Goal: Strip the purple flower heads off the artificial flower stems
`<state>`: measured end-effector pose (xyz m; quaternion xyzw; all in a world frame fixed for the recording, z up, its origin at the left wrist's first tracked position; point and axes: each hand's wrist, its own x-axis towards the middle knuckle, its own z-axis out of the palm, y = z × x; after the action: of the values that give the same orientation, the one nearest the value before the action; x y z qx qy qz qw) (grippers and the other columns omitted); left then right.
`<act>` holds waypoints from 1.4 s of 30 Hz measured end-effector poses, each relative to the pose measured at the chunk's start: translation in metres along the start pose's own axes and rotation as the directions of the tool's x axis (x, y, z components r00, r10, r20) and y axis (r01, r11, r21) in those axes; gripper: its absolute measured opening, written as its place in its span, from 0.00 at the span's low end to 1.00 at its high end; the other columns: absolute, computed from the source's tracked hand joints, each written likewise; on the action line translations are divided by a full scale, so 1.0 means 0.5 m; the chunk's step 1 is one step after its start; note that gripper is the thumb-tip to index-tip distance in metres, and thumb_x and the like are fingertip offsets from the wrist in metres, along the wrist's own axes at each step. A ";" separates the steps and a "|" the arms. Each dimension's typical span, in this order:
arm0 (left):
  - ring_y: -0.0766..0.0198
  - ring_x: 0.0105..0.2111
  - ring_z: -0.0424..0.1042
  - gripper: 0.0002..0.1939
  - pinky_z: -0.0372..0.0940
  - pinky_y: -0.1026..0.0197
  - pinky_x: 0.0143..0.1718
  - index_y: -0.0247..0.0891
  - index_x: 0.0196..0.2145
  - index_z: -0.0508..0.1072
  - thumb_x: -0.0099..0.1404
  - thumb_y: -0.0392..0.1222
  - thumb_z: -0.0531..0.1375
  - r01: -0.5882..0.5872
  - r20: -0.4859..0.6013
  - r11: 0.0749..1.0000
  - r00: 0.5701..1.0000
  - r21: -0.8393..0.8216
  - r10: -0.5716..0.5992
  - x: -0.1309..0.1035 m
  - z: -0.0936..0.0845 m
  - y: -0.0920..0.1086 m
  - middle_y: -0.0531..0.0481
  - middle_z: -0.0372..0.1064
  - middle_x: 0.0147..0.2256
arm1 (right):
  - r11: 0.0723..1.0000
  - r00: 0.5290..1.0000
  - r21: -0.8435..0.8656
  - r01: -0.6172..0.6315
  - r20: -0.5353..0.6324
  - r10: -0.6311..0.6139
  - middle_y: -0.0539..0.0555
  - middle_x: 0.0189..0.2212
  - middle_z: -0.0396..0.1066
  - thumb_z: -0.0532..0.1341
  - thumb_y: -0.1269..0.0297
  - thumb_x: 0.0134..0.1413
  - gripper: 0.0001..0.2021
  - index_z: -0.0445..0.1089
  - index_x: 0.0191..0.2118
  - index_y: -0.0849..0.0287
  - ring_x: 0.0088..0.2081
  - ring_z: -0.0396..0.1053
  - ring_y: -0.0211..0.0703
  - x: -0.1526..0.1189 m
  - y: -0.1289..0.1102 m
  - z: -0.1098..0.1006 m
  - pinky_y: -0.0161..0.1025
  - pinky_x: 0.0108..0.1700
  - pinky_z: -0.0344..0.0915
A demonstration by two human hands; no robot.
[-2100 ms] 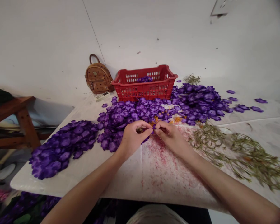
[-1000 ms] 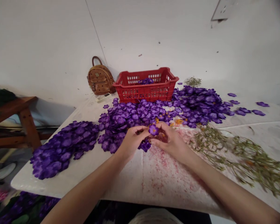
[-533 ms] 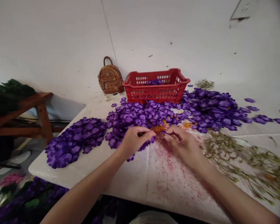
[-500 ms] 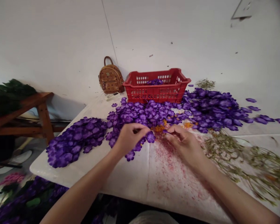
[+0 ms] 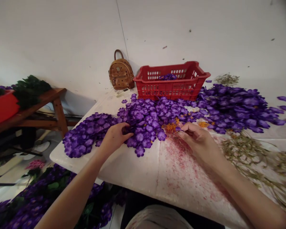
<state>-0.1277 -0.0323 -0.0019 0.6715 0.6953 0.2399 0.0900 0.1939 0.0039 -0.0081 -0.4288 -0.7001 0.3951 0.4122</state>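
Observation:
My right hand pinches a small purple artificial flower between thumb and fingertips. Just left of it lies a scatter of orange flower centres. My left hand is at the edge of the middle pile of purple flowers, thumb and index finger apart; its other fingertips are hidden. Another flower heap spreads to its left. Beyond my right hand is a larger mound of purple petals.
A red plastic crate with a few flowers inside stands at the back, beside a brown mini backpack. Thin greenish stems lie at the right of the white table. Potted-looking purple blooms are below the table at left.
My left hand has moved left, away from the right hand, to the pile's edge. The right hand keeps its pinch on the flower. The view has shifted left.

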 end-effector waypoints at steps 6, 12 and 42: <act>0.62 0.29 0.73 0.16 0.65 0.62 0.33 0.40 0.48 0.80 0.62 0.42 0.66 -0.044 0.010 0.986 0.999 -0.161 0.046 0.036 0.049 0.044 0.51 0.78 0.31 | 0.998 1.000 0.060 -0.004 -0.016 0.005 0.49 0.25 0.61 0.62 0.58 0.61 0.11 0.64 0.29 0.53 0.28 0.57 0.42 0.000 0.001 0.007 0.40 0.31 0.54; 0.60 0.32 0.74 0.26 0.66 0.61 0.36 0.38 0.58 0.76 0.65 0.49 0.65 -0.078 0.020 0.948 0.996 -0.309 0.088 0.072 0.010 0.044 0.47 0.80 0.36 | 0.998 1.000 0.069 -0.006 -0.006 0.007 0.49 0.26 0.60 0.62 0.57 0.61 0.11 0.65 0.29 0.54 0.29 0.57 0.42 0.001 0.014 0.003 0.41 0.32 0.53; 0.70 0.19 0.51 0.22 0.45 0.63 0.23 0.36 0.20 0.71 0.63 0.55 0.64 0.129 0.072 0.908 0.991 -0.398 -0.109 0.028 0.048 0.066 0.57 0.55 0.17 | 0.999 1.000 0.036 0.004 0.030 -0.005 0.48 0.25 0.62 0.62 0.55 0.59 0.13 0.65 0.28 0.54 0.28 0.59 0.42 0.005 0.013 0.004 0.40 0.32 0.55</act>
<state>-0.0889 -0.0140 -0.0051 0.6005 0.6685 0.3554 0.2573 0.1929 0.0080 -0.0139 -0.4139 -0.6999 0.4131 0.4100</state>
